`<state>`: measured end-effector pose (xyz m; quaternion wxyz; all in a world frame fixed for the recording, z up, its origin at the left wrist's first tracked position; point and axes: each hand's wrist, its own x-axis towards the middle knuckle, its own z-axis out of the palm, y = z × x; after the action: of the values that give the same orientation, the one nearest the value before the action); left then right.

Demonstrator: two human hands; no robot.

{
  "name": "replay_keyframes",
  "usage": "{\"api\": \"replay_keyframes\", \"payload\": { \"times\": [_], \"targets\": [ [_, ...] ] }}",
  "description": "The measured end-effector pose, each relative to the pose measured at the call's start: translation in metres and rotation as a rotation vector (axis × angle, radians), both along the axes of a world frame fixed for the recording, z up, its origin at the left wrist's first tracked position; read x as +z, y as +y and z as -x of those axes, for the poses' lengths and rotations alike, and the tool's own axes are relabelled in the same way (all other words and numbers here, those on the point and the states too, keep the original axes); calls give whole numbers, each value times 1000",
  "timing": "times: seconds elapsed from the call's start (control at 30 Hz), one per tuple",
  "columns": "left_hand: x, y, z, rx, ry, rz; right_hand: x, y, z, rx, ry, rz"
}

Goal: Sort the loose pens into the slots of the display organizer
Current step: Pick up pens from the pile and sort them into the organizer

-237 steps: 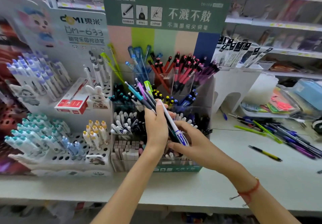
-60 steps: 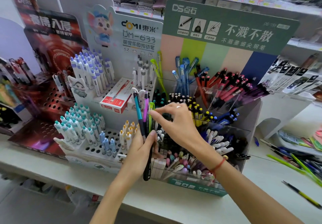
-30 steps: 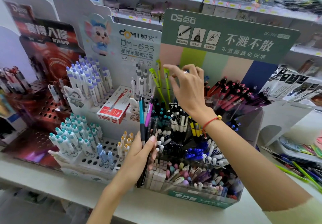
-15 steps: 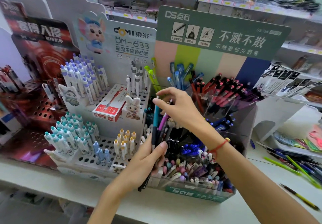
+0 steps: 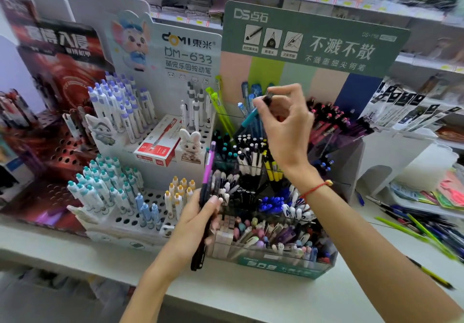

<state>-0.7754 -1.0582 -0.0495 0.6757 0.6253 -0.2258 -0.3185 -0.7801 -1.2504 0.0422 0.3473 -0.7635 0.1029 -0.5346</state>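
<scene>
- Left hand (image 5: 194, 224), lower centre: grips small bundle of pens (image 5: 206, 197), pink/purple one tallest, dark ends hanging below palm, just in front of organizer's left edge.
- Display organizer (image 5: 276, 263), centre: clear tiered slots, packed w/ pens; green label strip on front wall.
- Right hand (image 5: 286, 126), above mid tiers: thumb + forefinger pinch teal pen (image 5: 248, 119) by dark cap, tip angled down-left over back slots; other fingers curled loose.
- Loose pens (image 5: 426, 229), right edge on counter, well apart from organizer.
- White peg stand (image 5: 130, 219), left.
</scene>
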Motion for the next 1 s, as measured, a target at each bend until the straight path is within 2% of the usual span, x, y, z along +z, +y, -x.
{"api": "replay_keyframes", "payload": {
  "times": [0.1,0.27,0.47,0.57,0.7,0.73,0.9,1.0],
  "targets": [
    [2,3,1,87,68,51,-22,2,-14,-10,197,251],
    [0,13,4,108,114,72,-54,5,-21,-98,419,491],
    [3,15,7,92,68,64,-51,7,-12,-164,583,519],
    [6,9,11,28,36,41,-44,26,5,-105,529,351],
    [10,0,19,-96,-6,2,-42,50,32,312,626,-318],
    [10,-3,21,-127,-17,-8,-44,50,37,368,611,-409],
    [11,-21,19,-196,-122,-16,-41,32,65,345,392,-496],
    [17,-32,17,-277,-159,-16,-30,13,80,214,176,-584]
  ]
}}
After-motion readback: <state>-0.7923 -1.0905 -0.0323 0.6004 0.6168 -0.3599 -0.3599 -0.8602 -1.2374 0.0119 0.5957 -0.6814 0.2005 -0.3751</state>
